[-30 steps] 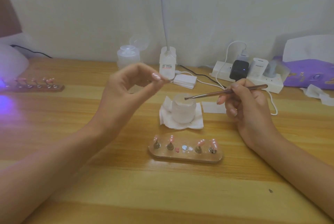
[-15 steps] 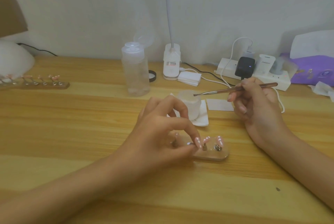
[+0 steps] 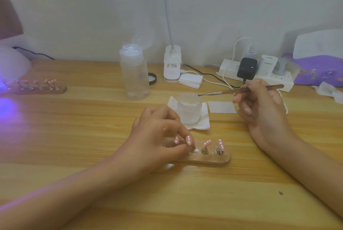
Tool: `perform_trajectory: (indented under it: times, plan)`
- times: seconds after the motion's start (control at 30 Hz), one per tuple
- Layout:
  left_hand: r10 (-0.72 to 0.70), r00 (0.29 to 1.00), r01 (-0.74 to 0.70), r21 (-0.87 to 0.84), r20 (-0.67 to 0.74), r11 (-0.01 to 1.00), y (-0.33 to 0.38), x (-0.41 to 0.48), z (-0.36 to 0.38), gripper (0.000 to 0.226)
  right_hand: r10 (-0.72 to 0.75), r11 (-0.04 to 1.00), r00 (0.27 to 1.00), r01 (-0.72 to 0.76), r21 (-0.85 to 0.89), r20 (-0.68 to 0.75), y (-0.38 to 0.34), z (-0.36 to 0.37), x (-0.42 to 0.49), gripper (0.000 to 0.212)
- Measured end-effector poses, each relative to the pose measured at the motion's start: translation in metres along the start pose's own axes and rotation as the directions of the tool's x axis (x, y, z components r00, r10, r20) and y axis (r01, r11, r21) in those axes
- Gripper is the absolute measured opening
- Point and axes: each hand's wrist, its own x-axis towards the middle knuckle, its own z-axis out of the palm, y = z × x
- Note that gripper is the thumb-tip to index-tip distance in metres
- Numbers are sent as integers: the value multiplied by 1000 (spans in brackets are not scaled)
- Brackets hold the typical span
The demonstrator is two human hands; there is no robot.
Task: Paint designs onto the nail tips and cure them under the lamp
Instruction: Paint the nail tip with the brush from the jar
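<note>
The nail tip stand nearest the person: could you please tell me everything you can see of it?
The nail tip stand is a flat, oblong slab with rounded ends, wood-coloured or amber, lying on the wooden table in front of the frosted jar. Small metal holders rise from it, each bearing a pink nail tip with white marks. Two show clearly at its right end. The left hand covers its left part, fingertips pinching at a holder near the middle.
</note>
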Motion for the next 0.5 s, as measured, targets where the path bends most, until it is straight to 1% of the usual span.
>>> perform_trajectory:
  times: [0.1, 0.2, 0.3, 0.43, 0.5]
  plan:
    - [18, 1000, -19, 71, 10, 997, -1, 0, -1, 5, 8, 1000, 1000, -8, 10, -5, 0, 0, 0, 27]
    - [70, 997, -71, 151, 14, 986, 0, 0, 0, 15, 16, 999, 1000, -15, 32, -10, -1, 0, 0, 27]
    - [124, 992, -117, 221, -17, 968, 4, 4, 1, 22, 26, 999, 999, -24, 46, -27, -1, 1, 1, 27]
    - [189, 981, -186, 401, 32, 897, 14, 6, 6, 16, 28, 998, 999, -27, 52, -30, 0, 1, 1, 25]
    - [206, 977, -207, 450, 52, 869, 17, 6, 8, 15, 29, 998, 999, -27, 53, -30, -1, 1, 1, 24]
